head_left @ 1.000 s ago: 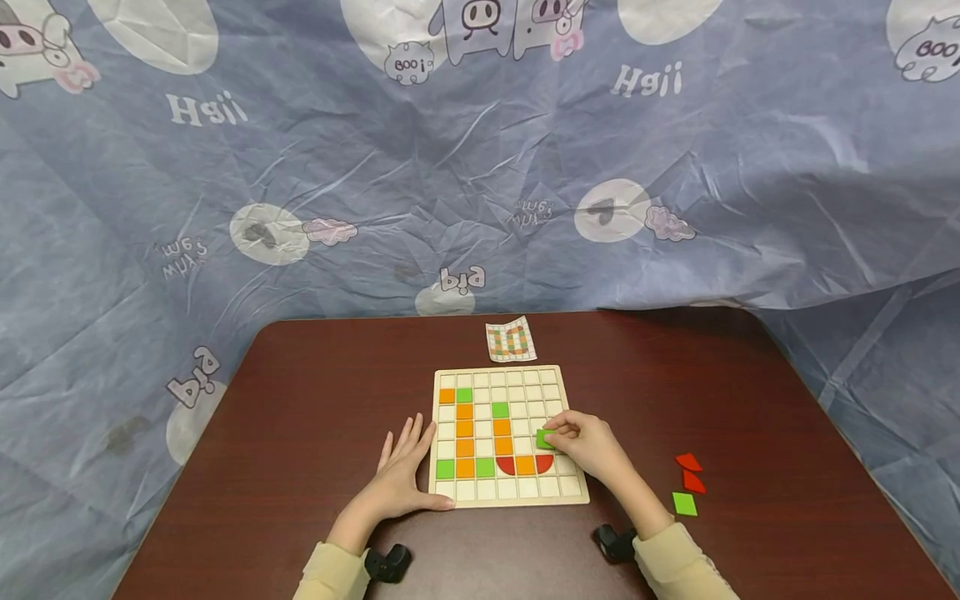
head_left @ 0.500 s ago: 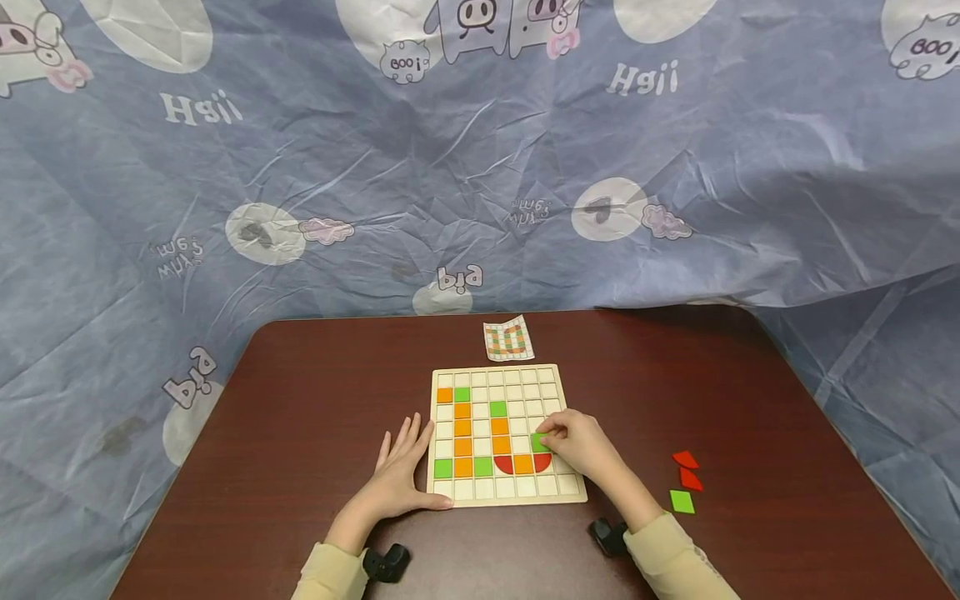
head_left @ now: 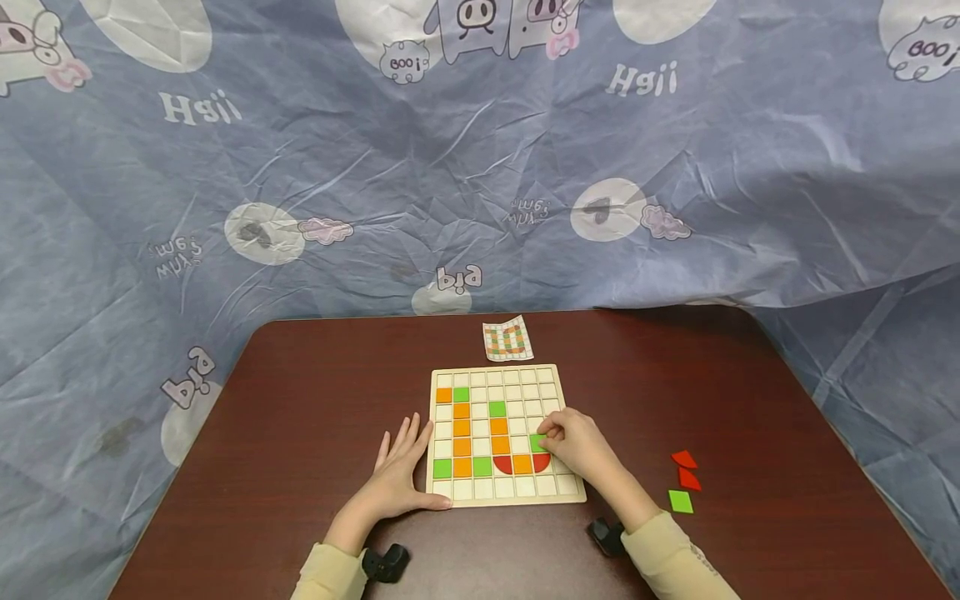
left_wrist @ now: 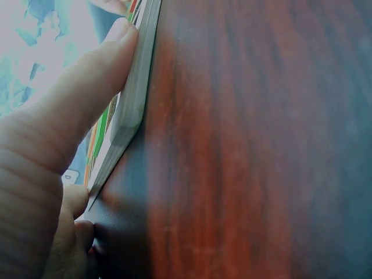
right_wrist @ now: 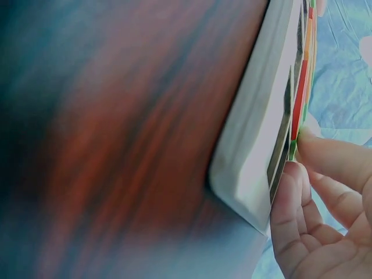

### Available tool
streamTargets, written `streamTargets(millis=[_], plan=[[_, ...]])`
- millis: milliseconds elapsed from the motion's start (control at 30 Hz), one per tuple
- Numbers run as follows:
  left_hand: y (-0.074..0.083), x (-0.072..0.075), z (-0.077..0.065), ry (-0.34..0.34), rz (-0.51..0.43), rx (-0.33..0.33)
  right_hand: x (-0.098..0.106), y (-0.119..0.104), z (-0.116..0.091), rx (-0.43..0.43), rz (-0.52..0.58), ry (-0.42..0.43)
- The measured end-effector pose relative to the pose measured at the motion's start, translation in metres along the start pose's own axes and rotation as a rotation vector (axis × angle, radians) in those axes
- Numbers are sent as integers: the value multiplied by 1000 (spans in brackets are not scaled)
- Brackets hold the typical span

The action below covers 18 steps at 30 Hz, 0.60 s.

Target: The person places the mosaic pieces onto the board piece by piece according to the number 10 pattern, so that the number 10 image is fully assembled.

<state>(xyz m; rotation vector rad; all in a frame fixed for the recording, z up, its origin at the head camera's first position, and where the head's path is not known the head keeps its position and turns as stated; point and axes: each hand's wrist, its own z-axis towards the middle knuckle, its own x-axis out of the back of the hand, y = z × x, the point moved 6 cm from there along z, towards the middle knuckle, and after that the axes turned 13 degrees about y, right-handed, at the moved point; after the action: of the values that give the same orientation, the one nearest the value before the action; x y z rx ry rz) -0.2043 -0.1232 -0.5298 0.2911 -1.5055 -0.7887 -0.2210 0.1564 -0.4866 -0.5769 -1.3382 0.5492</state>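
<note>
Left hand [head_left: 397, 479] is touching the left side of the grid board [head_left: 510, 502], fingers spread and gripping nothing, thumb at the near-left corner, while at far right of it a loose green tile [head_left: 680, 501] is lying on the table [head_left: 495, 554], two red pieces [head_left: 688, 478] just beyond. Right hand [head_left: 581, 443] is pinching a green square [head_left: 536, 442] at the board's right part, just beyond a rounded red tile [head_left: 542, 462] (can't tell if it's fully seated). Past the board's far edge, a patterned card [head_left: 507, 340] is lying near a hanging printed curtain [head_left: 420, 167].
</note>
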Motion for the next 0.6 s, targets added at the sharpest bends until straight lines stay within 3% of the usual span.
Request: streamTargets(millis=[300,600], plan=[[0,0,1,3,-4,0,12,10,-4,-60,64,18],[0,0,1,0,8,2,40,23,-12,-72,78,18]])
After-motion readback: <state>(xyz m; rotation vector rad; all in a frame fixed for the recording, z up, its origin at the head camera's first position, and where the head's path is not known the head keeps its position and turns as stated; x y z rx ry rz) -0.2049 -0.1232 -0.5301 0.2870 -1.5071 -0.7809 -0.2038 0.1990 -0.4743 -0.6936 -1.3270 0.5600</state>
